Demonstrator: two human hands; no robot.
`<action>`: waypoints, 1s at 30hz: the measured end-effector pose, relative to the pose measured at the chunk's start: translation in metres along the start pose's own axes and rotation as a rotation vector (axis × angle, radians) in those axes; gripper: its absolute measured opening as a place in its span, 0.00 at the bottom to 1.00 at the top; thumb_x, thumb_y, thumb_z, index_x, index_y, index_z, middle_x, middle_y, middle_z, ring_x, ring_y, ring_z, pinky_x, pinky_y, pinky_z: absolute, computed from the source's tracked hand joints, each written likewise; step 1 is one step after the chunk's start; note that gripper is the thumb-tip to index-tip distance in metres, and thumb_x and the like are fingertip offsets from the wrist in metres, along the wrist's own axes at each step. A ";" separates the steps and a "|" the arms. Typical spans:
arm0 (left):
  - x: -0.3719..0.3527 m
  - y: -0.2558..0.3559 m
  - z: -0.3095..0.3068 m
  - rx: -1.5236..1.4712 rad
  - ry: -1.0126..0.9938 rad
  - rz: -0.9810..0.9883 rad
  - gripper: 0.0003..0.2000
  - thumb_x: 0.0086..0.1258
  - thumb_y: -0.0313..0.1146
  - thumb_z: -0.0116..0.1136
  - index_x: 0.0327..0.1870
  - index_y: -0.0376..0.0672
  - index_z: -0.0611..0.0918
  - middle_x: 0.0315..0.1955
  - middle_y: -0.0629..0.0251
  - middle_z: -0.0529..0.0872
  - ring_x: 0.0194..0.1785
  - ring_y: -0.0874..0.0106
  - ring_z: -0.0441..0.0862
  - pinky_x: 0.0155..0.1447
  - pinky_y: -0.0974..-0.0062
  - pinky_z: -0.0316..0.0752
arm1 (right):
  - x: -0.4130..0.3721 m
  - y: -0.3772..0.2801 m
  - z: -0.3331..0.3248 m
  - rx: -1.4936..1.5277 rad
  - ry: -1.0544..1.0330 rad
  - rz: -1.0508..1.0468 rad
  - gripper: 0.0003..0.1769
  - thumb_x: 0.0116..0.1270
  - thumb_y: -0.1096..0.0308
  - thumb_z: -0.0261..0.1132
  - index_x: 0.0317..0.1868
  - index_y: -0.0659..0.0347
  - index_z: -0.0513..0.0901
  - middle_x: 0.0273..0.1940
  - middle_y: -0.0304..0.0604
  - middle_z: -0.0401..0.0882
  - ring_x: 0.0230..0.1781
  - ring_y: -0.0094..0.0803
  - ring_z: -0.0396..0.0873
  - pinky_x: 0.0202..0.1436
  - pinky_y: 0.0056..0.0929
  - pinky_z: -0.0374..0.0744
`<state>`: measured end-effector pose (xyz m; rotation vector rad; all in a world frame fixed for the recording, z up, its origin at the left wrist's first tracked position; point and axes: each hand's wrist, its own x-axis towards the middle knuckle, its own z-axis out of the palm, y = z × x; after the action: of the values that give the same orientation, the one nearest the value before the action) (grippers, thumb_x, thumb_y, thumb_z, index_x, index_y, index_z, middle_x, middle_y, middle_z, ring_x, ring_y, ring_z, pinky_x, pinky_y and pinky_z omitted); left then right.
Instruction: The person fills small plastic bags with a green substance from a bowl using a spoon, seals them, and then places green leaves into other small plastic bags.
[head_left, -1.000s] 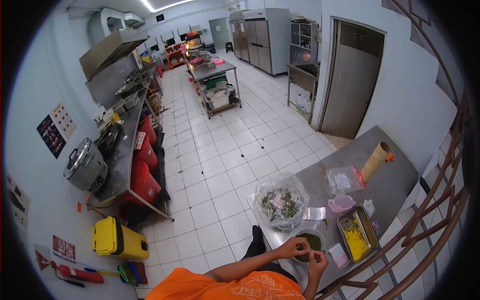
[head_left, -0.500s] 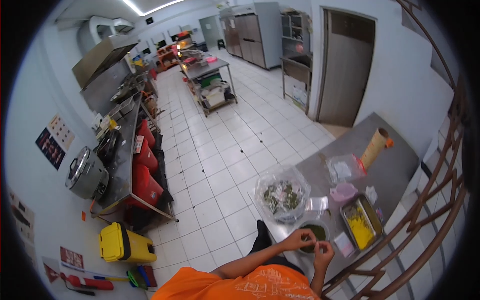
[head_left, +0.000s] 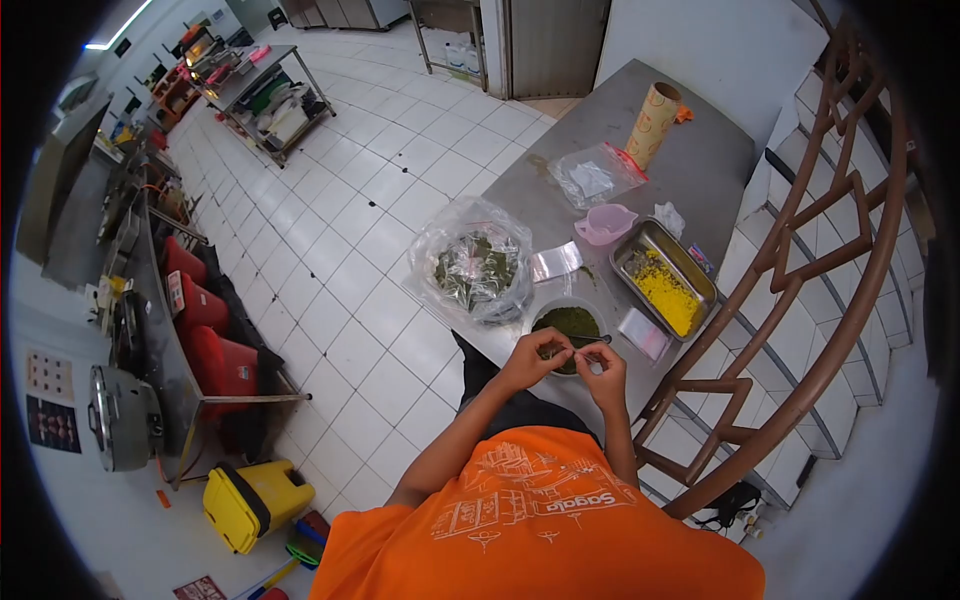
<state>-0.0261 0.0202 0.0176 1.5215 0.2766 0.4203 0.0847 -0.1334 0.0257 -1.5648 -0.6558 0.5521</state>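
My left hand [head_left: 538,360] and my right hand [head_left: 602,374] meet over the near edge of a bowl [head_left: 534,318] of dark green stuff. Both hands are closed, fingertips pinched close together; what lies between them is too small to make out. A dark-handled utensil [head_left: 592,339] rests in the bowl. Left of the bowl sits a clear plastic bag [head_left: 476,262] of green packets. To the right are a small clear packet [head_left: 643,333] and a metal tray [head_left: 625,262] with yellow bits in it.
A pink cup [head_left: 606,225], silvery packets [head_left: 556,262], a zip bag [head_left: 597,176] and an upright cardboard roll [head_left: 654,125] stand or lie on the steel table [head_left: 698,180]. Brown stair railing [head_left: 845,370] runs along the right. A yellow bin [head_left: 258,505] stands lower left.
The view has swung to the right and down, so the table appears further left and higher. Both hands stay pinched together over the bowl.
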 end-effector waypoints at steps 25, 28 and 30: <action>-0.007 0.011 -0.044 0.072 0.269 -0.111 0.05 0.72 0.29 0.70 0.42 0.37 0.86 0.36 0.68 0.89 0.40 0.78 0.85 0.49 0.77 0.79 | 0.034 0.002 0.044 0.207 -0.185 0.117 0.06 0.72 0.74 0.71 0.45 0.65 0.84 0.43 0.37 0.85 0.48 0.21 0.82 0.53 0.22 0.78; -0.006 0.018 -0.045 0.073 0.312 -0.101 0.04 0.69 0.26 0.71 0.39 0.36 0.87 0.35 0.67 0.89 0.39 0.77 0.86 0.46 0.77 0.80 | 0.045 -0.002 0.044 0.146 -0.268 0.154 0.05 0.73 0.74 0.70 0.45 0.65 0.84 0.43 0.37 0.86 0.48 0.21 0.82 0.54 0.22 0.79; -0.006 0.012 -0.046 0.073 0.311 -0.096 0.04 0.68 0.24 0.71 0.38 0.37 0.87 0.35 0.67 0.90 0.40 0.77 0.86 0.47 0.77 0.80 | 0.049 0.000 0.046 0.163 -0.305 0.159 0.05 0.73 0.74 0.70 0.45 0.65 0.84 0.42 0.36 0.86 0.46 0.21 0.83 0.53 0.22 0.80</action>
<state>-0.0523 0.0587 0.0273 1.5046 0.6115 0.5755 0.0881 -0.0667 0.0226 -1.3984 -0.6994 0.9534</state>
